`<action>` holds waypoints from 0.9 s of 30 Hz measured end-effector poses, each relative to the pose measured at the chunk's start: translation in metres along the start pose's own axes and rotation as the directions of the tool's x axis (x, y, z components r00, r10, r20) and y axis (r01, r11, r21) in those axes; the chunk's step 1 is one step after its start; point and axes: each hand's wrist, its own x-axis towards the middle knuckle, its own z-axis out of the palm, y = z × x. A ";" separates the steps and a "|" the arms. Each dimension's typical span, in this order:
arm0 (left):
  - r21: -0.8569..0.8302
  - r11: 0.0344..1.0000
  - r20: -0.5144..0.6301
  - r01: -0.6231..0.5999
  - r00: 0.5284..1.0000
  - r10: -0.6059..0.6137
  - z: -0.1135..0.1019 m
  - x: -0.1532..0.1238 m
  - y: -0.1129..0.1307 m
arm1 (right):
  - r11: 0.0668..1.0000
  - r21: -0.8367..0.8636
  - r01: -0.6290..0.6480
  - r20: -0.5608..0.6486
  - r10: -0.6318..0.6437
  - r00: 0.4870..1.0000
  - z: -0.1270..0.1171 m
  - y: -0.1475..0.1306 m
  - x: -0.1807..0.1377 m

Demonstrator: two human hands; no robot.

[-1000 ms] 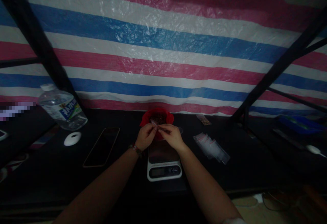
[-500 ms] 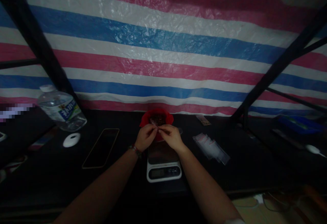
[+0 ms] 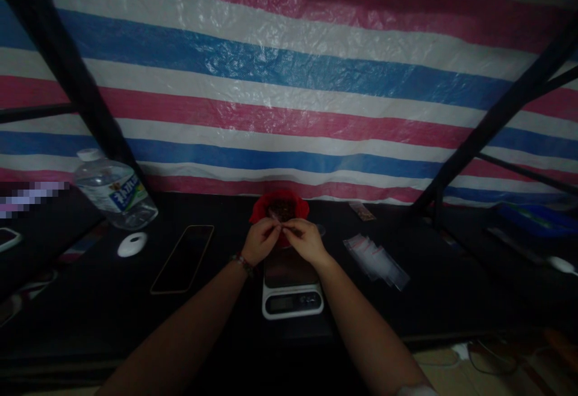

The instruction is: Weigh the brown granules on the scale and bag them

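Observation:
My left hand (image 3: 262, 242) and my right hand (image 3: 305, 239) meet fingertip to fingertip over the near side of a red bowl (image 3: 257, 209). Both hands are closed in a pinch on what looks like a small clear zip bag (image 3: 273, 213), mostly hidden by the fingers and dim. Dark brown small pieces (image 3: 283, 206) lie in the bowl, too dark to name. Below my hands is a white kitchen scale (image 3: 293, 312) with a dark plate and a display whose reading I cannot make out.
Several flat clear zip bags (image 3: 377, 260) lie overlapped at the right. Behind them is a small filled bag (image 3: 362, 210). On the left are a phone (image 3: 183, 259), a white mouse (image 3: 132, 244) and a plastic bottle (image 3: 116, 194). A striped tarp (image 3: 289, 107) hangs behind the black table.
The view has shifted slightly, moving everything a little to the right in the picture. My hands keep their pinch over the bowl, with hardly any visible change.

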 end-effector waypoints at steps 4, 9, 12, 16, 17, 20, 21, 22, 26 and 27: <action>0.000 1.000 0.008 0.008 1.000 -0.008 0.001 0.000 -0.001 | 1.000 0.005 -0.001 0.012 0.001 1.000 -0.001 -0.001 0.000; 0.001 1.000 0.015 0.006 1.000 -0.006 0.001 0.000 -0.001 | 1.000 0.009 0.000 0.021 0.000 1.000 -0.002 -0.004 0.000; -0.003 1.000 0.017 0.008 1.000 -0.008 0.001 0.000 -0.001 | 1.000 0.011 -0.002 0.018 0.001 1.000 -0.002 -0.002 0.000; -0.002 1.000 0.008 0.021 1.000 -0.021 0.001 -0.001 -0.002 | 1.000 0.006 -0.009 0.024 0.009 1.000 -0.001 0.001 0.000; -0.002 1.000 0.009 0.022 1.000 -0.022 0.001 -0.001 -0.002 | 1.000 0.006 -0.009 0.020 0.009 1.000 0.000 0.002 0.000; 0.008 1.000 0.016 0.021 1.000 -0.021 0.001 -0.001 -0.002 | 1.000 0.006 -0.007 0.013 0.007 1.000 0.000 0.002 -0.001; 0.012 1.000 0.017 0.019 1.000 -0.019 0.001 -0.001 -0.002 | 1.000 0.004 -0.010 0.013 0.010 1.000 0.000 0.001 -0.001; 0.015 1.000 0.016 0.017 1.000 -0.017 0.001 -0.001 -0.002 | 1.000 0.001 -0.012 0.012 0.012 1.000 0.000 0.001 -0.001; 0.014 1.000 0.004 0.007 1.000 -0.007 0.002 -0.001 -0.004 | 1.000 -0.003 -0.009 0.012 0.009 1.000 -0.001 0.000 0.000; 0.012 1.000 0.002 0.004 1.000 -0.004 0.002 -0.001 -0.004 | 1.000 -0.005 -0.005 0.012 0.005 1.000 -0.001 0.000 0.000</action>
